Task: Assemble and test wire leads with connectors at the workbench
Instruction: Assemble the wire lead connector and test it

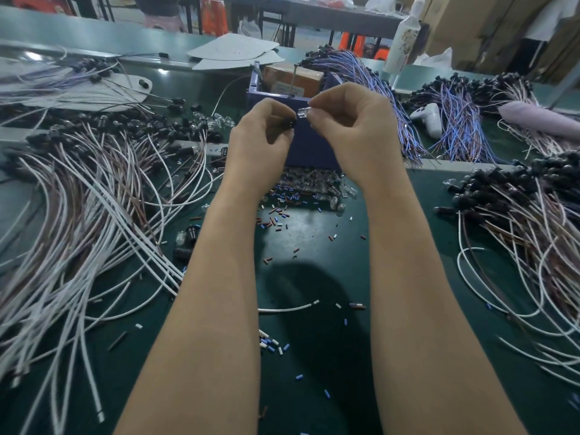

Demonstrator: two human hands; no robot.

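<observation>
Sprawling across the left of the green worktop (314, 277) is a loose heap of white and brown wire leads (88, 215), many tipped with black connectors (150, 124). Just right of it the left hand (260, 136) is raised above the worktop, fingers curled shut on a small black connector cap (292, 122). Touching or nearly touching that cap is a clear bulb (303, 112), pinched between the thumb and fingertips of the right hand (351, 127). Behind both hands stands a blue box (314, 146) (open-topped), holding an orange-brown carton (292, 78); what else it holds cannot be told. At its foot lies a small pile of clear bulbs (314, 183), with short blue, red and white sleeve offcuts (276, 215) scattered nearer. Farther right lie a bundle of blue and purple leads (455, 130), a white handheld device (428, 116), and another heap of white and brown leads (518, 230).
</observation>
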